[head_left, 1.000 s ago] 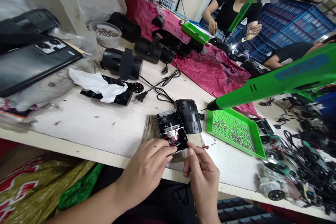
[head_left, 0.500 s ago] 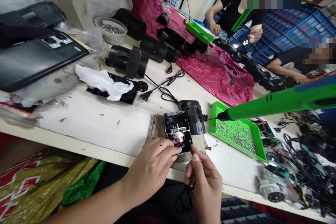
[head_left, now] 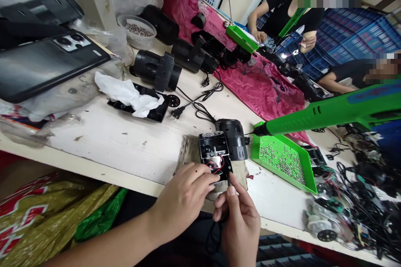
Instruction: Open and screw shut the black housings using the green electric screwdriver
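An open black plastic housing (head_left: 213, 146) lies near the table's front edge, with red and black wires and a metal part inside. My left hand (head_left: 189, 190) is closed on its near end, fingertips at the inner parts. At the housing's near right corner, my right hand (head_left: 239, 212) pinches a black cable (head_left: 229, 180) between thumb and fingers. The cable's slack loops down below the table edge. A black cylindrical lamp body (head_left: 233, 139) adjoins the housing on the right. Both lie on a worn, dirty pad (head_left: 187, 150).
A green electric screwdriver (head_left: 313, 114) hangs over a green tray (head_left: 308, 171) of screws. Tangled wires and parts (head_left: 360, 200) crowd the right. Black lamp bodies (head_left: 156, 69), a housing with white tissue (head_left: 130, 94) and a screw tub (head_left: 138, 33) stand left. Two people work across the table.
The view has shifted slightly, so most things sit a little further right. My right hand has moved slightly left toward my left hand, still pinching the cable.
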The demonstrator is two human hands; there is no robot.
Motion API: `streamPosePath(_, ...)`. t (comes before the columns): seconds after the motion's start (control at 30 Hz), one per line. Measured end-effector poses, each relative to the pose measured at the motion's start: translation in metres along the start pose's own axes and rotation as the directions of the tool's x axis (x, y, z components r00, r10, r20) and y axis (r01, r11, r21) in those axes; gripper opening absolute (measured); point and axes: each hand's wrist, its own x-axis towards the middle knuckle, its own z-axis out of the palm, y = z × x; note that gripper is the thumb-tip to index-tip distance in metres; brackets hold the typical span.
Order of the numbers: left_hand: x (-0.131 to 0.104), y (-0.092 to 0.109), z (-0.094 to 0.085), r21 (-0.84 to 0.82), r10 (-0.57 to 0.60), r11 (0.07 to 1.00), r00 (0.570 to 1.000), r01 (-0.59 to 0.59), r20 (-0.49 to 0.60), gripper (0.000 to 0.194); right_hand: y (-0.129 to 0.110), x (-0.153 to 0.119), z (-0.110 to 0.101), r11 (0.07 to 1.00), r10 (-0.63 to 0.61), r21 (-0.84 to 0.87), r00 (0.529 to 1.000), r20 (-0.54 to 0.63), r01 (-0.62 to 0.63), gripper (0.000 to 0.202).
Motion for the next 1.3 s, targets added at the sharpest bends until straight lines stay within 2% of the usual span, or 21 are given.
streamPosePath(0.1, 0.000, -0.001, -0.001, -0.018, -0.031, 0.999, 1.000, 0.031, 0.001, 0.022, -0.006, 0.004, -0.011, 0.975, -0.067, -0.208, 0.997, 0.038, 0.074, 0.040)
streamPosePath(0.17, 0.000, -0.002, -0.001, -0.027, -0.039, 0.999, 0.999, 0.039, 0.012, 0.022, -0.016, 0.010, -0.023, 0.892, -0.160, -0.401, 0.976, 0.150, 0.208, 0.034)
streamPosePath(0.2, 0.000, -0.002, 0.000, -0.031, -0.035, 0.999, 0.999, 0.035, 0.019, 0.022, -0.023, 0.014, -0.029, 0.817, -0.200, -0.495, 0.950, 0.239, 0.297, 0.031)
streamPosePath(0.27, 0.000, -0.002, 0.000, -0.032, -0.016, 0.999, 0.999, 0.017, 0.034, 0.023, -0.040, 0.024, -0.039, 0.607, -0.232, -0.637, 0.873, 0.430, 0.475, 0.029)
streamPosePath(0.37, 0.001, -0.002, 0.001, -0.011, 0.027, 1.000, 0.998, -0.026, 0.055, 0.024, -0.063, 0.039, -0.045, 0.293, -0.197, -0.678, 0.736, 0.648, 0.675, 0.029)
streamPosePath(0.43, 0.002, -0.002, 0.001, 0.009, 0.045, 0.999, 0.997, -0.046, 0.061, 0.024, -0.067, 0.044, -0.045, 0.132, -0.181, -0.644, 0.657, 0.732, 0.753, 0.030)
streamPosePath(0.5, 0.003, -0.002, 0.000, 0.010, 0.033, 0.999, 0.998, -0.034, 0.060, 0.024, -0.059, 0.043, -0.043, 0.040, -0.206, -0.617, 0.611, 0.765, 0.786, 0.032)
streamPosePath(0.53, 0.003, -0.003, 0.001, 0.006, 0.018, 1.000, 0.998, -0.018, 0.059, 0.024, -0.051, 0.039, -0.043, 0.031, -0.243, -0.613, 0.601, 0.761, 0.789, 0.033)
streamPosePath(0.6, 0.002, -0.003, 0.001, 0.000, -0.005, 1.000, 0.998, 0.005, 0.058, 0.024, -0.031, 0.029, -0.044, 0.084, -0.353, -0.623, 0.608, 0.711, 0.778, 0.036)
streamPosePath(0.67, 0.001, -0.004, 0.001, 0.004, -0.001, 1.000, 0.998, 0.001, 0.062, 0.025, -0.012, 0.017, -0.047, 0.206, -0.418, -0.651, 0.667, 0.617, 0.731, 0.045)
streamPosePath(0.73, 0.000, -0.005, 0.002, 0.020, 0.013, 1.000, 0.998, -0.014, 0.058, 0.025, -0.002, 0.008, -0.051, 0.368, -0.409, -0.632, 0.729, 0.549, 0.682, 0.050)
streamPosePath(0.83, -0.001, -0.004, 0.002, 0.048, 0.018, 0.999, 0.999, -0.019, 0.038, 0.024, -0.002, 0.006, -0.054, 0.593, -0.388, -0.552, 0.809, 0.442, 0.586, 0.042)
streamPosePath(0.93, -0.001, -0.003, 0.002, 0.074, 0.016, 0.997, 1.000, -0.017, 0.014, 0.023, -0.010, 0.011, -0.054, 0.673, -0.375, -0.538, 0.861, 0.343, 0.507, 0.034)
streamPosePath(1.0, -0.002, -0.003, 0.002, 0.092, 0.024, 0.995, 1.000, -0.024, 0.006, 0.023, -0.014, 0.015, -0.052, 0.660, -0.375, -0.557, 0.863, 0.338, 0.504, 0.033)
streamPosePath(1.07, -0.003, -0.002, 0.003, 0.105, 0.037, 0.994, 0.999, -0.037, 0.001, 0.023, -0.017, 0.018, -0.049, 0.610, -0.397, -0.582, 0.843, 0.364, 0.538, 0.033)
streamPosePath(1.13, -0.003, -0.002, 0.003, 0.113, 0.044, 0.993, 0.999, -0.043, -0.005, 0.023, -0.018, 0.020, -0.048, 0.499, -0.438, -0.618, 0.793, 0.424, 0.607, 0.033)
streamPosePath(1.23, -0.004, -0.001, 0.004, 0.120, 0.035, 0.992, 0.999, -0.033, -0.009, 0.024, -0.023, 0.024, -0.046, 0.285, -0.488, -0.642, 0.685, 0.541, 0.711, 0.029)
streamPosePath(1.3, -0.003, 0.000, 0.004, 0.127, 0.018, 0.992, 1.000, -0.017, -0.005, 0.024, -0.030, 0.029, -0.046, 0.188, -0.477, -0.645, 0.643, 0.600, 0.741, 0.030)
